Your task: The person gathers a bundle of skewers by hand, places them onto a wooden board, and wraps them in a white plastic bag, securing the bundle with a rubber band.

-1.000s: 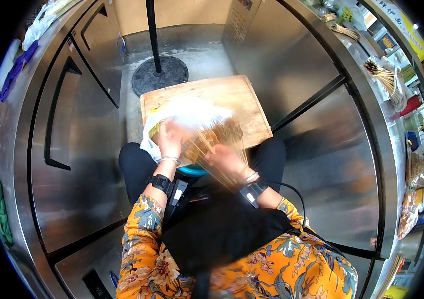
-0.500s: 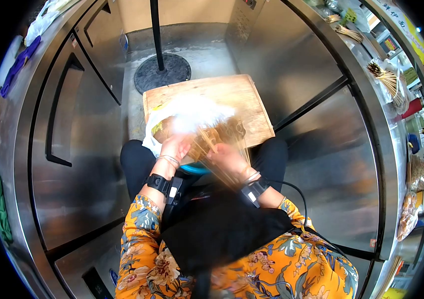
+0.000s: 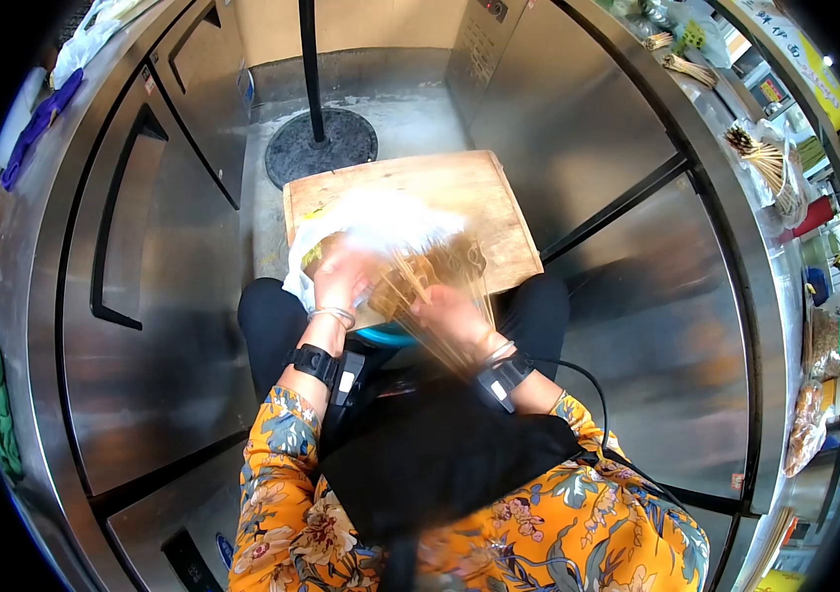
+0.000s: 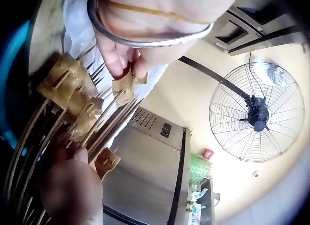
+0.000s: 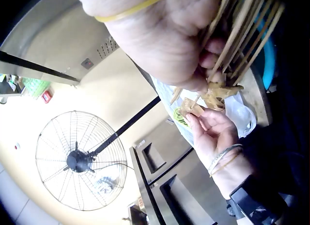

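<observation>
My left hand [image 3: 343, 279] pinches a folded tan piece of tofu skin [image 4: 124, 87] between thumb and fingertips, at the tip of a thin wooden skewer. My right hand [image 3: 451, 316] grips a bundle of bamboo skewers [image 5: 242, 34], their bare ends fanning back towards the lap. More tofu skin [image 4: 65, 82] is threaded on the far ends of several skewers. A white plastic bag [image 3: 390, 219] lies open just beyond both hands, overexposed in the head view. Some tofu skin shows beside the right fingers in the right wrist view.
The wooden board [image 3: 499, 192] lies across in front of the knees, over a teal basin [image 3: 385, 337]. Steel cabinets [image 3: 627, 266] flank both sides. Behind the board stands a round black base [image 3: 316, 148] with a pole. A cable [image 3: 587, 380] runs from the right wrist.
The left hand came nearer the right hand and the skewers, then shifted slightly back towards the bag. The right hand stays nearly in place with its bundle.
</observation>
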A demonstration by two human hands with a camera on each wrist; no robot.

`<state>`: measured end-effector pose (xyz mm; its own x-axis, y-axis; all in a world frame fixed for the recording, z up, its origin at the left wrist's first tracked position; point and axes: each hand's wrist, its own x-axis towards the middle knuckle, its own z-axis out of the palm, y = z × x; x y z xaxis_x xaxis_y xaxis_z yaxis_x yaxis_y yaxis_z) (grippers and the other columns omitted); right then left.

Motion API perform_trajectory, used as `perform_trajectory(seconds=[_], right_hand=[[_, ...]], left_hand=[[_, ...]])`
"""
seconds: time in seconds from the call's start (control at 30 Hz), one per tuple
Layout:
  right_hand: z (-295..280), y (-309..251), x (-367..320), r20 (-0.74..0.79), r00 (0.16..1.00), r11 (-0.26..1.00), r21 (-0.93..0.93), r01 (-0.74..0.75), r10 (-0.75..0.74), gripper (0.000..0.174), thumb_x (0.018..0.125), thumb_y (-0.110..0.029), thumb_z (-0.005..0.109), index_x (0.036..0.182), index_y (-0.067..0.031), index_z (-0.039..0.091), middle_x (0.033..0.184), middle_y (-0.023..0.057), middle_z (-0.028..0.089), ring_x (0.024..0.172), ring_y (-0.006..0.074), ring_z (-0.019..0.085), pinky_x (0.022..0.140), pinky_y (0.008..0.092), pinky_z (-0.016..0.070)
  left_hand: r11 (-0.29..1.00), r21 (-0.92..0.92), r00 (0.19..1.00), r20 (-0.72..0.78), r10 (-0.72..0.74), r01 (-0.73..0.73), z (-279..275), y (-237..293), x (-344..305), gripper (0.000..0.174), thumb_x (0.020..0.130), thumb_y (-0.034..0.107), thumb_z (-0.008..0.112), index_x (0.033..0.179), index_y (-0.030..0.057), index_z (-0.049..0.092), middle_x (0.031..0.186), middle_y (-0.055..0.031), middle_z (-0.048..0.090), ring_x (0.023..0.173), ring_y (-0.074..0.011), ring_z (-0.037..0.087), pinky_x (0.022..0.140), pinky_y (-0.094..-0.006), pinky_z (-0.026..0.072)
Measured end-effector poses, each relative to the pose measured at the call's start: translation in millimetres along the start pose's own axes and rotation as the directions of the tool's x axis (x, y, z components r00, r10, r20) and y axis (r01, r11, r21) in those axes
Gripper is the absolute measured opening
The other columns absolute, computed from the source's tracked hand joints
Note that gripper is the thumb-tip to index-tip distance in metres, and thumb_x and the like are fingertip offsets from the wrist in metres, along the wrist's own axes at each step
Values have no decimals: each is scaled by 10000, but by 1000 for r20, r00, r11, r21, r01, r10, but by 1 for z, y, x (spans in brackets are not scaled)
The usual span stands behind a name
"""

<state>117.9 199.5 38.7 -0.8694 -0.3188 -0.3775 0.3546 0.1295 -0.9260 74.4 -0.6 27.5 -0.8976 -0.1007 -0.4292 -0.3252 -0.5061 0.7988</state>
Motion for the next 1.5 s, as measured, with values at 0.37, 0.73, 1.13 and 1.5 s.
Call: perform_trajectory(seconds=[0.37, 0.73, 1.13, 1.5], right_hand=[[-7, 6, 5, -11, 998, 995, -68, -66, 66, 87, 862, -141, 569, 827, -63, 552, 701, -27, 526, 626, 61, 467, 556, 208, 395], [-4, 7, 5, -65, 984, 944, -300, 137, -163, 84, 849, -139, 579, 837, -59, 560, 687, -27, 540, 613, 67, 490, 541, 221, 407], [11, -30, -22, 57, 996, 959, 274, -76, 63, 50, 838, -97, 557, 883, -76, 562, 742, -25, 530, 658, 80, 465, 573, 238, 383], [4, -17, -6, 40, 997, 990, 123, -75, 71, 40, 813, -105, 606, 805, -76, 579, 695, -19, 570, 623, 67, 506, 581, 218, 413]], left_hand=[[938, 229, 964, 113, 240, -261, 16, -26, -18, 115, 821, 53, 628, 933, 54, 602, 800, -8, 609, 652, -71, 564, 539, -198, 478], [931, 298, 969, 190, 158, -210, 16, -27, -14, 163, 787, -12, 644, 896, 58, 544, 664, 34, 502, 556, -58, 503, 474, -203, 456], [605, 731, 949, 238, 206, -315, -24, 3, 49, 179, 824, 174, 634, 946, 42, 636, 726, -21, 634, 574, -83, 564, 527, -220, 467], [-210, 961, 838, 263, 478, -182, -13, 20, 73, 359, 710, 229, 661, 1031, 75, 617, 1063, -157, 607, 995, -333, 562, 879, -394, 436]])
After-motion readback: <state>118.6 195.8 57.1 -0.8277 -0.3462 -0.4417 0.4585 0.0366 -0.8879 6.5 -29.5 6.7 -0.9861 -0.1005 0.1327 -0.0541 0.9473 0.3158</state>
